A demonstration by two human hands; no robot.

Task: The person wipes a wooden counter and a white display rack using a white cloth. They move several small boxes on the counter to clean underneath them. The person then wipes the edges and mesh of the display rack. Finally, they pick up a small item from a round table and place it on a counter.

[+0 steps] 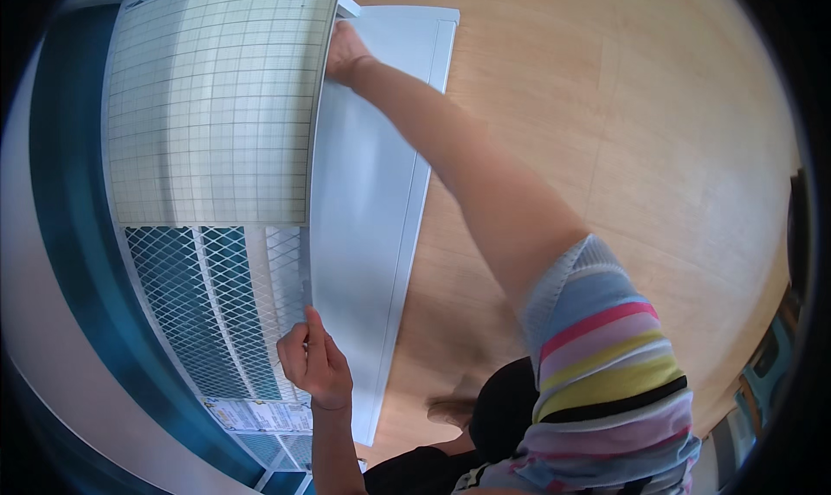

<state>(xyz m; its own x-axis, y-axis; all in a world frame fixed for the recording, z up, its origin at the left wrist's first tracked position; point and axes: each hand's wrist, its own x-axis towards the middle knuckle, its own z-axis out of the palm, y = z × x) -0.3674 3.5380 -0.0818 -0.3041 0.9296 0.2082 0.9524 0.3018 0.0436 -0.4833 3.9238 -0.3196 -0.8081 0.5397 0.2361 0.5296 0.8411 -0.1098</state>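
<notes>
A board printed with a fine grid (214, 105) covers the upper part of a white metal mesh panel (201, 300). My right hand (347, 50) reaches to the board's right edge near the top; its fingers are partly hidden behind that edge. Lower down, my left hand (315, 362) is at the right edge of the mesh panel. Its index finger points up along a pale strip and the other fingers are curled. Whether it grips the edge cannot be told. A long white flat surface (363, 235) runs beside the board and the panel.
On the left is a wall with a teal band (65, 170). A sheet bearing writing (260, 416) is fixed low on the mesh. Light wood-patterned floor (617, 138) extends to the right. My foot (451, 409) is near the white surface. Blue-grey objects (769, 359) show at the far right rim.
</notes>
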